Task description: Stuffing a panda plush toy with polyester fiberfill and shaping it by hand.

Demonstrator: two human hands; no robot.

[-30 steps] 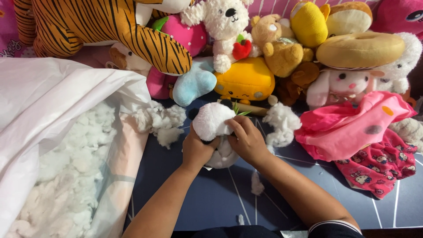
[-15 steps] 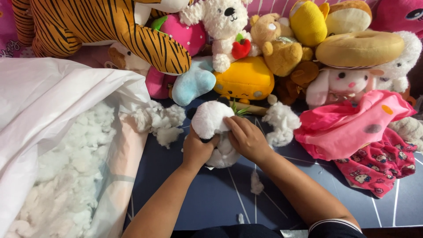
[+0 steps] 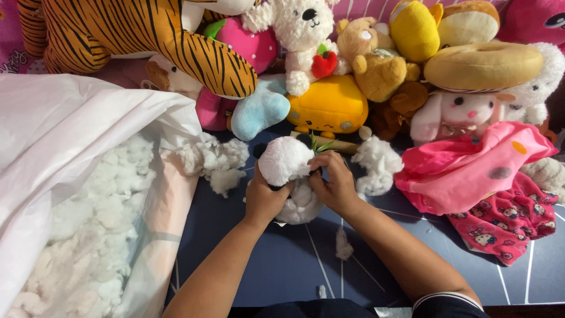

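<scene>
My left hand [image 3: 266,199] and my right hand [image 3: 334,184] are both closed around a small white plush toy [image 3: 286,162] in the middle of the dark blue surface [image 3: 294,265]. My fingers hide its lower part, so I cannot tell its exact shape. On the left, an open white plastic bag [image 3: 70,123] holds much white stuffing [image 3: 88,235]; its near end is cut off. A loose clump of stuffing [image 3: 376,165] lies just right of my hands. Many plush toys [image 3: 329,106] are piled at the far side.
</scene>
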